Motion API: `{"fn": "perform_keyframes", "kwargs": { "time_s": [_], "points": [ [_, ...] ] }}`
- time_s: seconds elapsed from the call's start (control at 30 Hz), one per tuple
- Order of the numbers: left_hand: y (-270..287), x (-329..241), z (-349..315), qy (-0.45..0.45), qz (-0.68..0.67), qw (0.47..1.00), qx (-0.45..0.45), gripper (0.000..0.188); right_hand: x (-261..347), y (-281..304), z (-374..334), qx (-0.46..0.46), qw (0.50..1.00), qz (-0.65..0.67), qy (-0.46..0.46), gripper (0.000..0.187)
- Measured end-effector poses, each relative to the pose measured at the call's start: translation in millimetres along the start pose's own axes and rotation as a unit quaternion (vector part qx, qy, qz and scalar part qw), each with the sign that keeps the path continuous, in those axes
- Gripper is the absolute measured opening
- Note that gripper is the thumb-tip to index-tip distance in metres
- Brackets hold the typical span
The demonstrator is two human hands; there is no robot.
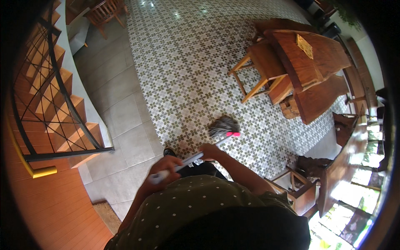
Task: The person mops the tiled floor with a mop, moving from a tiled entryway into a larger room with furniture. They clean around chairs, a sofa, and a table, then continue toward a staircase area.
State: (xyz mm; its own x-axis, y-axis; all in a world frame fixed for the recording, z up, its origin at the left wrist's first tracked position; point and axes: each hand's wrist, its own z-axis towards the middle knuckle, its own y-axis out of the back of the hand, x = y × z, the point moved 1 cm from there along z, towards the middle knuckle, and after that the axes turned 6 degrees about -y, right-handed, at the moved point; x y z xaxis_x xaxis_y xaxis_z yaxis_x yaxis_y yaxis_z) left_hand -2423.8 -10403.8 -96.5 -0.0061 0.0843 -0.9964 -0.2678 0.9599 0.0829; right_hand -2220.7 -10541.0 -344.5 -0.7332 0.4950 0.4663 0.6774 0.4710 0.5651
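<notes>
A mop's pale handle (192,159) slants away from my body toward the floor. Near its upper end my left hand (165,170) is wrapped round it, slightly blurred. Farther down the handle, my right hand (210,151) grips it too. At the far end a pink-red connector (233,134) joins the handle to a grey, stringy mop head (224,125). The strands rest on the patterned tile floor (187,91) ahead of me. One dark shoe (168,152) shows beside my left hand.
Wooden stairs (62,108) with a black metal railing (62,79) rise at the left. To the right stand a wooden stool (266,62) and a heavy wooden table (321,58) with a bench (321,96). A wooden chair (304,193) stands close at my right.
</notes>
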Motion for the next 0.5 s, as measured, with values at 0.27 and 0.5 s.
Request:
{"fn": "perform_keyframes", "kwargs": {
  "time_s": [0.27, 0.5],
  "points": [
    [-180, 124, 103, -0.157, -0.087, 0.958, 0.222, 0.032, -260, -64, -98, -0.132, 0.956, 0.028, -0.262, 0.041],
    [-194, 145, 101, -0.165, -0.057, 0.959, 0.223, 0.049, -299, -74, -86, -0.181, 0.95, 0.074, -0.242, 0.042]
  ]
}}
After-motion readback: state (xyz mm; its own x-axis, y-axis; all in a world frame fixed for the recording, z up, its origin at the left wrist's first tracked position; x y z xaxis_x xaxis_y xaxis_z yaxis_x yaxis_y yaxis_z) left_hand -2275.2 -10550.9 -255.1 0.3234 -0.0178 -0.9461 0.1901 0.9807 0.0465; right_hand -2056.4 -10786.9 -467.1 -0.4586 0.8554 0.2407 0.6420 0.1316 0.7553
